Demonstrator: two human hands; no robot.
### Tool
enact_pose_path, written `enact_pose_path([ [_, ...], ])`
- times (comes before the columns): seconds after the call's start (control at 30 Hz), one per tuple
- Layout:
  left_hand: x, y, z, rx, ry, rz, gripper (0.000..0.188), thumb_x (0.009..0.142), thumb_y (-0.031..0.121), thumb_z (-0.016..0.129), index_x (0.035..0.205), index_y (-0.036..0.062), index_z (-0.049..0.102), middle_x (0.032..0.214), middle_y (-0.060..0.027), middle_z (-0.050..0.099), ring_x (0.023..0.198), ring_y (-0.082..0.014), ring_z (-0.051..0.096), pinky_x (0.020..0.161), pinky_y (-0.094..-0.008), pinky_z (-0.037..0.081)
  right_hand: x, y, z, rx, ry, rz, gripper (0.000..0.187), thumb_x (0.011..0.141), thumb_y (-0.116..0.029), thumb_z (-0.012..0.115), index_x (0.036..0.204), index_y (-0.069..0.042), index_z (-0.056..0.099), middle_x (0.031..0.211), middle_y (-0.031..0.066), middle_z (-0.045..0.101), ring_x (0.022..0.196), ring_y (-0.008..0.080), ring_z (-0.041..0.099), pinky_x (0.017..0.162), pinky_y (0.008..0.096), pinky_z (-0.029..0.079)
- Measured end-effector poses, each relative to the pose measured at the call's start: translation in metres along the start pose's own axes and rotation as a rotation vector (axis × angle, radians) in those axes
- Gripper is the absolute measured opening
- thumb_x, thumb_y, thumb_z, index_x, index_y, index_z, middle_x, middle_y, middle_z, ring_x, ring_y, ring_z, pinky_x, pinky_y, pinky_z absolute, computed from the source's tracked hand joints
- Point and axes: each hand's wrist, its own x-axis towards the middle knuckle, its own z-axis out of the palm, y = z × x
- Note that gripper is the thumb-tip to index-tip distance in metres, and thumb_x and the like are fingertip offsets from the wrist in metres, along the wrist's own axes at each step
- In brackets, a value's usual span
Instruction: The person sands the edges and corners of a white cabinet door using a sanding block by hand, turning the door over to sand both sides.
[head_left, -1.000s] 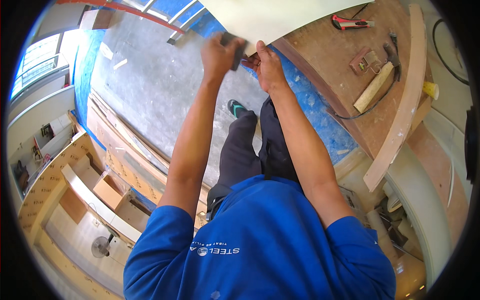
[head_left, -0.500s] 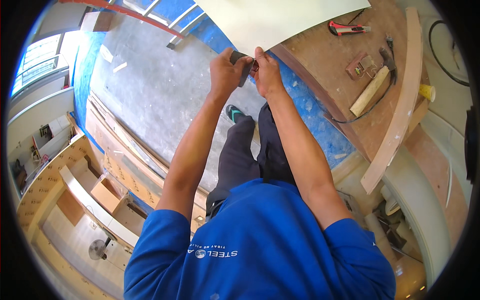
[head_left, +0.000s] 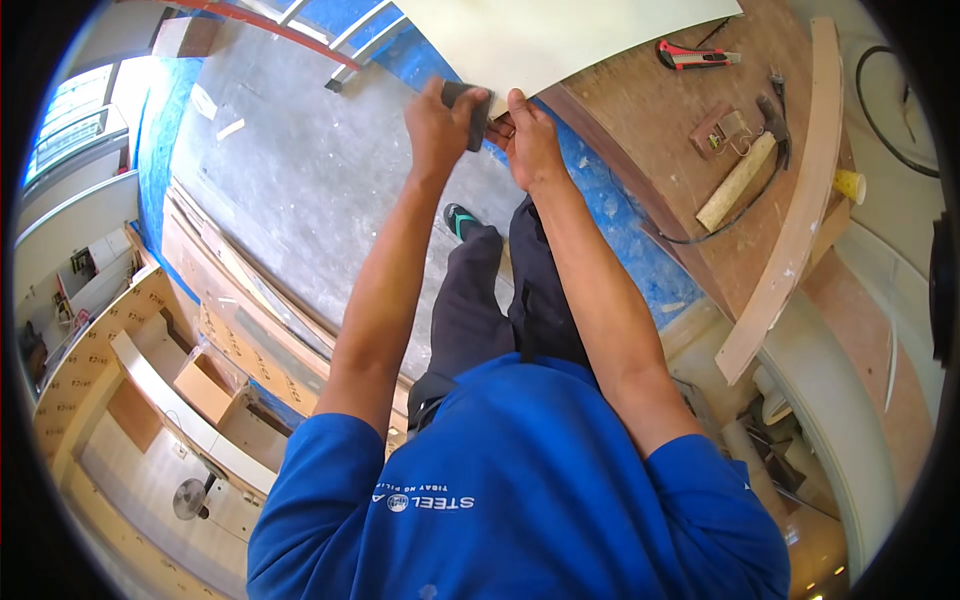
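Observation:
A dark grey folded piece of what looks like sandpaper (head_left: 478,128) is pinched in my left hand (head_left: 440,130), thumb on top, beside the near corner of a large white panel (head_left: 560,45). My right hand (head_left: 530,150) grips that same corner, with the thumb up by the edge and the fingers curled below. Only a little space parts the two hands. The panel lies partly over a brown wooden worktop, and its far side runs out of view.
On the worktop (head_left: 640,120) lie a red utility knife (head_left: 695,56), a hammer (head_left: 740,180) with a pale handle and a small metal-and-wood piece (head_left: 722,135). A long curved wood strip (head_left: 790,240) crosses its right side. A ladder (head_left: 365,40) stands far left, cabinet frames (head_left: 190,400) near left.
My left hand has moved a little left and up with the sandpaper, away from the right hand. The right hand stays at the panel's corner.

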Motion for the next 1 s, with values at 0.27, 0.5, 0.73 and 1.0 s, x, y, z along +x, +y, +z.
enact_pose_path([
  [0.27, 0.013, 0.001, -0.005, -0.071, 0.012, 0.023, 0.034, 0.084, 0.031, 0.082, 0.086, -0.0006, 0.069, 0.077, -0.0225, 0.071, 0.069, -0.0358, 0.072, 0.064, -0.0424, 0.054, -0.003, -0.001, 0.004, 0.005, 0.031, 0.002, 0.032, 0.107, -0.036, 0.059, 0.114, -0.005, 0.061, 0.098, 0.0075, 0.067, 0.09, 0.0209, 0.068, 0.084, 0.038, 0.057],
  [0.5, -0.005, -0.004, -0.001, -0.064, -0.17, -0.016, 0.028, 0.082, 0.022, 0.086, 0.086, 0.0016, 0.067, 0.077, -0.0178, 0.07, 0.066, -0.027, 0.067, 0.064, -0.0382, 0.052, -0.002, -0.011, 0.017, -0.039, 0.094, 0.0, 0.028, 0.109, -0.034, 0.055, 0.112, -0.007, 0.062, 0.091, 0.0014, 0.063, 0.08, 0.0135, 0.064, 0.075, 0.032, 0.055],
  [0.73, 0.023, -0.023, -0.003, -0.525, -0.121, -0.313, 0.03, 0.083, 0.022, 0.085, 0.092, -0.0018, 0.069, 0.081, -0.009, 0.072, 0.066, -0.0153, 0.065, 0.059, -0.031, 0.052, 0.002, -0.006, 0.019, 0.001, 0.032, -0.034, 0.026, 0.108, -0.033, 0.056, 0.111, -0.007, 0.061, 0.087, 0.002, 0.06, 0.076, 0.0144, 0.062, 0.08, 0.0364, 0.058],
  [1.0, 0.017, -0.004, -0.007, -0.097, -0.081, -0.13, 0.035, 0.081, 0.028, 0.086, 0.089, -0.0016, 0.069, 0.083, -0.0185, 0.074, 0.071, -0.0265, 0.071, 0.067, -0.0396, 0.054, 0.0, -0.011, 0.02, 0.007, 0.025, -0.018, 0.03, 0.108, -0.034, 0.055, 0.115, -0.005, 0.061, 0.093, 0.0041, 0.063, 0.084, 0.0177, 0.066, 0.085, 0.0393, 0.059],
])
